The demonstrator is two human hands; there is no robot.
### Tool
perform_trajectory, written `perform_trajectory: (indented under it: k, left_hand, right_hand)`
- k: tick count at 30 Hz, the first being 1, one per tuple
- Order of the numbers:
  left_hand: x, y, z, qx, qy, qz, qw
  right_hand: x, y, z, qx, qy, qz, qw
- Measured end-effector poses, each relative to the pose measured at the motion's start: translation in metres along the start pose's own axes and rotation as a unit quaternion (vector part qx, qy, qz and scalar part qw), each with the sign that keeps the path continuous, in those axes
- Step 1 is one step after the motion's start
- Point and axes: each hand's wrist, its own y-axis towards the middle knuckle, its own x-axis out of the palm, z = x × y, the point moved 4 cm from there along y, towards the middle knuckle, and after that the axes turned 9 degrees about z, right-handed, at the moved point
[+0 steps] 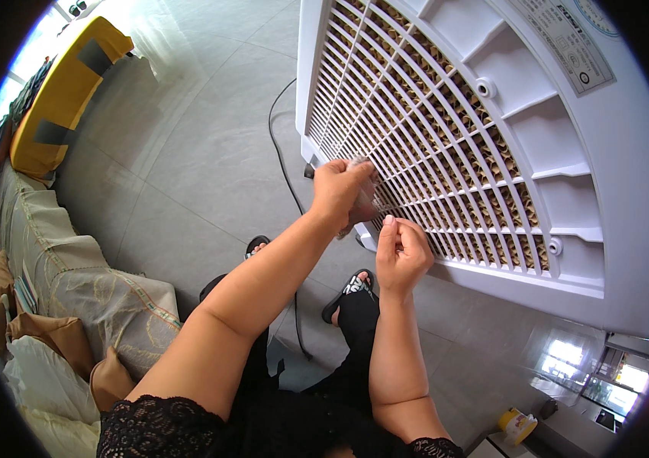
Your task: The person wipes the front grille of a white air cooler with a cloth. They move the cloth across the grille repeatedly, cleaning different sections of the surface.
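Note:
A white appliance with a slatted grille stands before me, tilted in view; brown honeycomb padding shows behind the slats. My left hand is closed on a thin, crumpled greyish-pink cloth, held against the grille's lower left part. Beside it, my right hand is pinched, thumb against curled fingers, at the grille's lower edge. Whatever lies in that pinch, if anything, is too small to make out.
A black cable runs along the grey tiled floor past my sandalled feet. To the left stand a sofa under a patterned cover and a yellow padded piece. A yellow tub is at lower right.

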Motion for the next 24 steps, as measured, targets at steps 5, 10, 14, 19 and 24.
perform_trajectory:
  k: [5,10,14,19,24]
  left_hand:
    - [0.004,0.000,-0.004,0.019,0.023,0.000,1.000]
    - [0.000,0.012,-0.007,0.008,0.023,0.017,1.000]
    - [0.003,0.009,-0.002,0.017,0.076,-0.001,0.997]
    - [0.001,0.004,0.002,0.002,0.011,-0.006,1.000]
    - [-0.001,-0.002,-0.010,-0.048,0.062,-0.058,0.995]
  right_hand:
    - [0.001,0.000,0.000,-0.004,-0.003,0.001,1.000]
    - [-0.001,0.000,-0.001,0.000,-0.009,-0.001,1.000]
    - [-0.001,0.000,0.001,0.000,-0.004,-0.005,1.000]
    - [-0.001,0.002,-0.003,0.003,-0.002,-0.006,1.000]
    - [0.002,-0.002,0.005,0.004,0.005,-0.008,1.000]
